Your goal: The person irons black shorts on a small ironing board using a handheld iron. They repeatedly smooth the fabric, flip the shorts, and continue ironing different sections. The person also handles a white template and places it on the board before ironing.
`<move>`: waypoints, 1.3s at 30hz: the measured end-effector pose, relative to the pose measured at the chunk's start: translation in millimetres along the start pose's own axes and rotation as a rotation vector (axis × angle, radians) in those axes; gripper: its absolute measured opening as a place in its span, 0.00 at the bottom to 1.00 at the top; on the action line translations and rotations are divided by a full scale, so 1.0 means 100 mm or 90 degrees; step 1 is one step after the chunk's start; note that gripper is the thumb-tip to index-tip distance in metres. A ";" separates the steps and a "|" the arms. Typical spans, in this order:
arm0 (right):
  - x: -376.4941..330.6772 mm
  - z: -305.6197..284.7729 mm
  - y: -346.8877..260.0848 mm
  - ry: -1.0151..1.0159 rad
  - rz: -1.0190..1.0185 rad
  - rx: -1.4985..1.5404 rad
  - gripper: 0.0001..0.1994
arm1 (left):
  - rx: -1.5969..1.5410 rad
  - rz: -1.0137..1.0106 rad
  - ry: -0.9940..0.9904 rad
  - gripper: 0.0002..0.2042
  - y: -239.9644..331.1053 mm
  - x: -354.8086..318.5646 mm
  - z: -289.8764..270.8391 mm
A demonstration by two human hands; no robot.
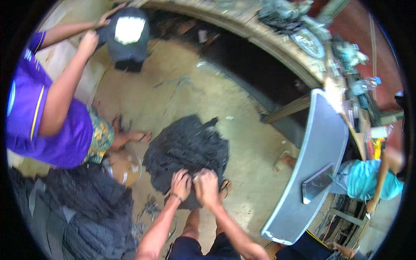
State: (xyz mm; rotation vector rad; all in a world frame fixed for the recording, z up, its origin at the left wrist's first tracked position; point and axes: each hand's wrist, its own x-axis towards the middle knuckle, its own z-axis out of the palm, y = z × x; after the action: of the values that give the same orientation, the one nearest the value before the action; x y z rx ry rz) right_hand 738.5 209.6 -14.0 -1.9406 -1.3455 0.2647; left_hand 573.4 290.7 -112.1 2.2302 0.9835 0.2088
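A wide, crumpled bundle of dark grey cloth (188, 145) hangs or lies in front of my legs; I cannot tell how much of it rests on the floor. Its near edge is gathered between my two hands. The fingers of my left hand (180, 185) are curled onto that edge, with a thin band round the wrist. Close beside it, my right hand (207, 186) is closed in a pinch on the same cloth. Both forearms come up from below, and the picture is somewhat blurred.
A person in a purple shirt (60, 125) at left holds a dark cloth piece with a white patch (129, 30). Black fabric is heaped (95, 208) below them. At right stands a grey tabletop (323, 130) bearing a flat dark device (318, 183), beside a person in teal (368, 180). A cluttered wooden bench (255, 32) curves behind.
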 end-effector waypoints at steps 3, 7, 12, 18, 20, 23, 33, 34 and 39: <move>0.14 -0.64 -1.07 0.058 0.244 0.293 0.14 | 0.022 -0.095 0.006 0.10 0.12 -0.22 -0.07; 0.60 -1.73 -1.81 0.125 0.363 0.327 0.17 | 0.022 -0.194 -0.088 0.11 0.10 -0.48 -0.18; 1.84 -3.23 -0.24 0.375 0.187 -0.058 0.13 | -0.005 -0.264 -0.163 0.13 -0.13 -0.36 -0.12; 3.27 -4.47 2.76 0.382 0.362 -0.499 0.15 | 0.028 -0.401 -0.181 0.16 -0.14 -0.15 0.02; 3.35 -4.55 3.31 0.292 0.362 -0.593 0.17 | 0.053 -0.427 -0.189 0.16 -0.12 -0.18 0.04; 3.32 -4.53 3.59 0.253 0.466 -0.556 0.25 | -0.017 -0.380 -0.117 0.15 -0.10 -0.28 0.05; 3.66 -3.45 0.72 0.686 0.165 0.030 0.29 | 0.029 -0.362 -0.063 0.15 -0.10 0.07 -0.34; 3.55 -3.02 0.40 0.659 0.094 -0.011 0.25 | 0.066 -0.324 -0.019 0.17 -0.11 0.14 -0.44; 1.75 -0.69 0.11 0.415 0.283 0.083 0.16 | 0.044 -0.162 0.129 0.31 -0.72 0.61 -0.85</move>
State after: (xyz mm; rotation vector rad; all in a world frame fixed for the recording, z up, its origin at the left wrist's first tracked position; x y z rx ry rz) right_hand 858.8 329.0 67.9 -1.9536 -0.4634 -0.0736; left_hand 540.0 412.7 -101.2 2.1488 1.3914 0.2934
